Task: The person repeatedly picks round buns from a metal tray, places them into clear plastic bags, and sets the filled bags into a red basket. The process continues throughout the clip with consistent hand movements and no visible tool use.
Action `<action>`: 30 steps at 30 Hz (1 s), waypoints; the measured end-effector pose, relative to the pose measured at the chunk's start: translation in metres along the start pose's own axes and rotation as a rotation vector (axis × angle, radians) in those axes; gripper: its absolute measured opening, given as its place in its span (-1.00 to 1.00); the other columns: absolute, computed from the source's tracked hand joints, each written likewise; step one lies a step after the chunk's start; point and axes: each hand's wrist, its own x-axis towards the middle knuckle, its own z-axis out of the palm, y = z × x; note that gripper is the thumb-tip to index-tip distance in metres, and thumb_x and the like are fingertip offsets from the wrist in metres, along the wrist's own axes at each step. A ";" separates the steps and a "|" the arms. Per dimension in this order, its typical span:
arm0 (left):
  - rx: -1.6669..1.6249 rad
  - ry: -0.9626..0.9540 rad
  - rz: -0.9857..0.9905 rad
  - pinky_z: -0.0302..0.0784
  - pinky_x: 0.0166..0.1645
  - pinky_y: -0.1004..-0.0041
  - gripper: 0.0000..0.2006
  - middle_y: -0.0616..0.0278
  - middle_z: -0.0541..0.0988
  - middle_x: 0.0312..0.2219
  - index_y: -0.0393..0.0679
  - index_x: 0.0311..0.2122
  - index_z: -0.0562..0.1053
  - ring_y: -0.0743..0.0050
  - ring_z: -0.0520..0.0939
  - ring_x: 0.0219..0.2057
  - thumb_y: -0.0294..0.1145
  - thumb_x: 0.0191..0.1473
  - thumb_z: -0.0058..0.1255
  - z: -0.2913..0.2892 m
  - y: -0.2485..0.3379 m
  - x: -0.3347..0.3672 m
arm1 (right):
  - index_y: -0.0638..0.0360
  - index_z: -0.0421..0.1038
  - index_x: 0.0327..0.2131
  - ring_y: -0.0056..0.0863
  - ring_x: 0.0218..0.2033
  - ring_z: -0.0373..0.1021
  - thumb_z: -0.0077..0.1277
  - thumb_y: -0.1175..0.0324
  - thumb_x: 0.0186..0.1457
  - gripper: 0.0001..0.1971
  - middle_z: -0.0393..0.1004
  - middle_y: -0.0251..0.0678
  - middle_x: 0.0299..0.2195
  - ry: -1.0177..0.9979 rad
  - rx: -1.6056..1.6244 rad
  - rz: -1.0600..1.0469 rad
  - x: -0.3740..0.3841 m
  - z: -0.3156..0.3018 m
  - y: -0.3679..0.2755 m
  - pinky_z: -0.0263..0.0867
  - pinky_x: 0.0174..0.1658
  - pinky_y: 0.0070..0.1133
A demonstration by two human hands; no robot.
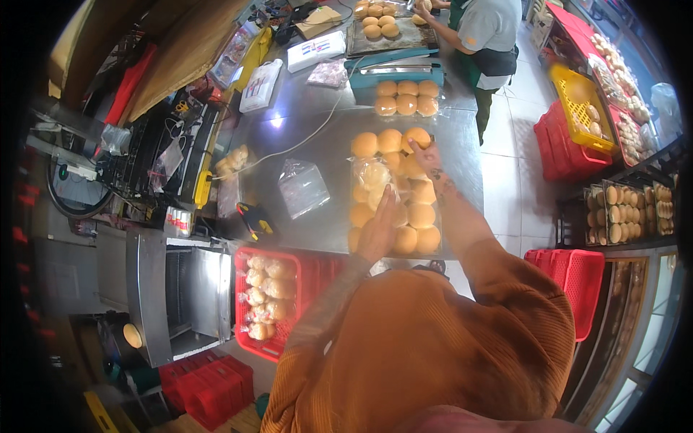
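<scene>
Golden round buns (421,216) lie in rows on a tray at the near right of the metal table. Over the left rows is a clear plastic bag with pale-looking buns inside (375,175). My left hand (380,228) is at the near side of this bag, fingers long and close together against it; its thumb is hidden. At the tray's far right corner, my right hand (431,159) has its thumb and fingers around a single bun (416,138). Another clear bag (303,188) lies flat on the table to the left.
Bagged buns (406,98) sit beyond the tray, before a teal sealing machine (395,71). A co-worker (485,43) stands at the far right corner. A red crate (268,303) with bagged buns is at my left. A white cable (307,137) crosses the table (267,155).
</scene>
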 end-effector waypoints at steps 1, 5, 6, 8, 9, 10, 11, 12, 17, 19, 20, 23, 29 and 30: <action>-0.002 0.014 0.016 0.66 -0.01 0.08 -0.09 0.04 0.04 0.56 -0.21 0.53 0.06 -0.23 0.65 0.08 -0.72 0.00 -0.08 0.000 -0.001 -0.001 | 0.40 0.39 0.14 0.11 0.12 0.54 0.30 -0.34 0.05 -0.06 0.58 0.22 0.08 0.008 -0.048 -0.075 -0.002 -0.004 -0.005 0.45 0.17 -0.19; -0.009 -0.017 -0.007 0.67 0.00 0.09 -0.13 -0.02 0.05 0.55 -0.24 0.52 0.07 -0.24 0.60 0.17 -0.71 0.03 -0.10 -0.004 -0.002 0.003 | 0.26 0.31 0.18 0.12 0.10 0.55 0.30 -0.21 0.10 -0.17 0.59 0.11 0.09 -0.112 -0.361 -0.212 -0.005 -0.024 -0.034 0.48 0.13 -0.16; 0.002 0.041 0.036 0.67 0.01 0.09 -0.14 -0.03 0.05 0.55 -0.25 0.52 0.07 -0.24 0.59 0.19 -0.71 0.04 -0.10 -0.005 -0.001 0.003 | 0.21 0.30 0.19 0.13 0.09 0.55 0.30 -0.17 0.11 -0.21 0.59 0.08 0.09 -0.138 -0.470 -0.227 -0.007 -0.028 -0.044 0.49 0.12 -0.15; 0.021 0.064 0.064 0.68 0.02 0.09 -0.16 -0.06 0.05 0.55 -0.27 0.51 0.08 -0.25 0.55 0.23 -0.71 0.07 -0.10 -0.008 0.001 0.011 | 0.11 0.34 0.18 0.11 0.05 0.57 0.32 -0.13 0.12 -0.28 0.64 0.00 0.01 -0.069 -0.665 -0.364 -0.005 -0.033 -0.071 0.50 0.06 -0.14; -0.011 0.031 0.040 0.66 0.07 0.09 -0.17 -0.07 0.04 0.55 -0.28 0.51 0.08 -0.24 0.52 0.27 -0.71 0.08 -0.11 -0.011 0.002 0.013 | 0.07 0.37 0.17 0.10 0.02 0.58 0.32 -0.11 0.13 -0.32 0.67 -0.04 -0.04 -0.026 -0.757 -0.440 -0.007 -0.038 -0.079 0.50 0.02 -0.13; -0.043 -0.002 0.011 0.64 0.13 0.10 -0.18 -0.08 0.04 0.55 -0.28 0.51 0.08 -0.22 0.48 0.31 -0.71 0.09 -0.11 -0.013 0.004 0.013 | 0.03 0.38 0.16 0.09 0.02 0.58 0.32 -0.10 0.13 -0.34 0.66 -0.05 -0.02 -0.025 -0.832 -0.449 -0.009 -0.045 -0.087 0.50 0.02 -0.12; -0.073 -0.045 -0.036 0.62 0.19 0.11 -0.20 -0.09 0.03 0.55 -0.29 0.51 0.08 -0.20 0.45 0.35 -0.72 0.11 -0.12 -0.016 0.005 0.011 | -0.01 0.39 0.15 0.09 0.01 0.58 0.32 -0.09 0.12 -0.37 0.65 -0.06 -0.01 -0.026 -0.900 -0.475 -0.013 -0.051 -0.093 0.51 0.01 -0.12; -0.102 -0.050 -0.032 0.56 0.26 0.12 -0.20 -0.10 0.03 0.55 -0.30 0.51 0.08 -0.19 0.38 0.39 -0.72 0.11 -0.11 -0.018 0.006 0.010 | -0.05 0.40 0.14 0.08 0.00 0.59 0.32 -0.07 0.12 -0.39 0.65 -0.08 0.01 -0.062 -0.990 -0.460 -0.022 -0.057 -0.094 0.51 0.00 -0.11; -0.171 0.033 0.077 0.29 0.50 0.16 -0.18 -0.15 0.04 0.53 -0.31 0.50 0.07 -0.13 0.13 0.53 -0.77 0.09 -0.10 -0.020 0.000 0.008 | 0.15 0.41 0.26 -0.27 0.01 0.61 0.34 0.07 0.19 -0.35 0.58 -0.07 0.14 -0.359 -0.010 -0.205 -0.111 -0.138 -0.066 0.53 0.10 -0.35; -0.176 0.073 0.118 0.29 0.50 0.16 -0.16 -0.16 0.03 0.53 -0.31 0.50 0.06 -0.15 0.12 0.53 -0.79 0.06 -0.08 -0.016 -0.006 0.011 | 0.34 0.29 0.36 -0.36 0.11 0.53 0.33 0.08 0.24 -0.22 0.55 -0.09 0.16 -0.594 0.355 -0.072 -0.172 -0.161 -0.048 0.44 0.20 -0.43; -0.180 0.084 0.141 0.29 0.50 0.16 -0.14 -0.17 0.03 0.53 -0.31 0.51 0.06 -0.16 0.11 0.53 -0.80 0.05 -0.07 -0.013 -0.009 0.011 | 0.35 0.27 0.37 -0.36 0.17 0.49 0.33 0.06 0.24 -0.20 0.53 -0.08 0.19 -0.673 0.404 -0.030 -0.201 -0.164 -0.041 0.40 0.24 -0.44; -0.183 0.017 0.200 0.24 0.53 0.16 -0.11 -0.18 0.00 0.54 -0.32 0.52 0.02 -0.14 0.08 0.54 -0.81 0.03 -0.06 -0.011 -0.012 0.011 | 0.37 0.23 0.40 -0.34 0.28 0.40 0.29 0.08 0.28 -0.20 0.46 -0.05 0.26 -0.710 0.238 0.139 -0.246 -0.162 -0.037 0.32 0.33 -0.44; -0.113 -0.105 0.254 0.41 0.42 0.14 -0.10 -0.09 -0.06 0.56 -0.26 0.53 0.00 -0.15 0.20 0.49 -0.82 0.04 -0.11 -0.034 -0.001 0.010 | 0.40 0.15 0.45 -0.31 0.31 0.36 0.29 0.18 0.30 -0.18 0.34 -0.03 0.36 -0.683 0.938 0.113 -0.257 -0.105 -0.046 0.32 0.31 -0.46; -0.133 -0.083 0.263 0.40 0.43 0.14 -0.09 -0.10 -0.07 0.56 -0.27 0.54 -0.01 -0.15 0.18 0.50 -0.83 0.04 -0.11 -0.041 0.001 0.013 | 0.41 0.13 0.45 -0.30 0.30 0.37 0.29 0.20 0.29 -0.17 0.31 -0.04 0.38 -0.691 1.081 0.075 -0.261 -0.105 -0.047 0.35 0.29 -0.46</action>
